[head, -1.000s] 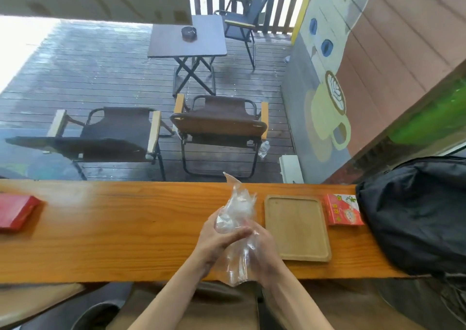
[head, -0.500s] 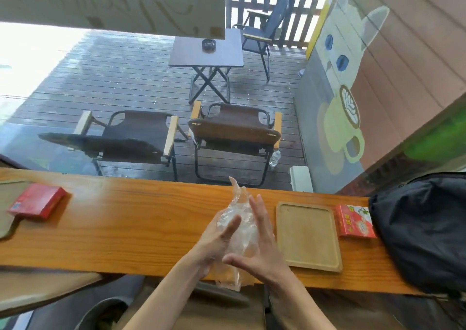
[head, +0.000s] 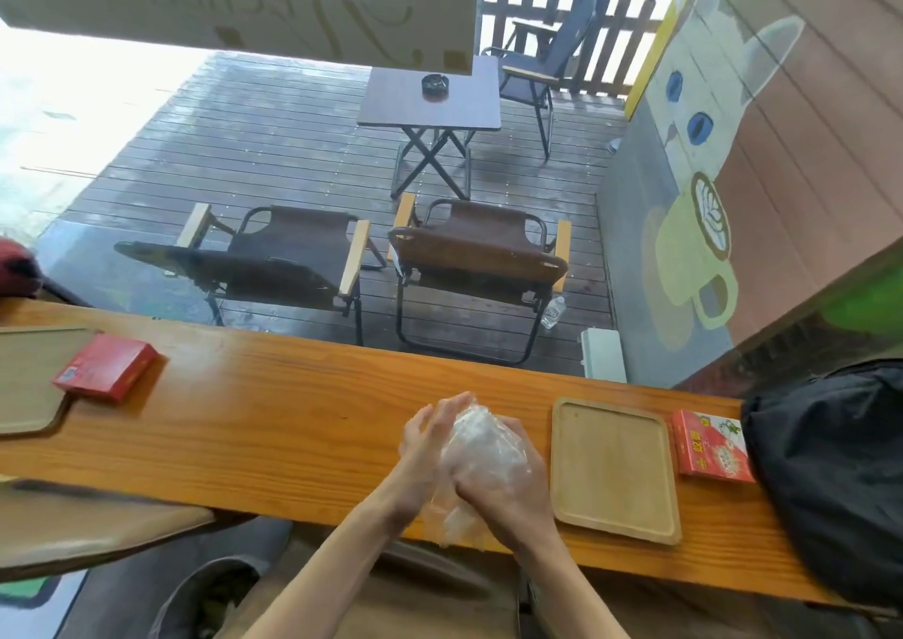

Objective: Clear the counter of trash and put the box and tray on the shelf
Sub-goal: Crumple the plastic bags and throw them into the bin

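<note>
We crumple a clear plastic bag (head: 481, 448).
Our left hand (head: 424, 448) and right hand (head: 508, 492) close around it; wooden tray (head: 614, 467) just right of them.

1. We had both hands over the counter (head: 273, 423): left hand (head: 421, 448) and right hand (head: 505, 489) pressed a crumpled clear plastic bag (head: 481, 448) between them.
2. Empty wooden tray (head: 613, 467) lay flat just right of our hands.
3. Red box (head: 711, 445) sat beside the tray, next to a black backpack (head: 826, 472).
4. Second red box (head: 105, 367) overlapped another tray (head: 29, 384) at far left.
</note>
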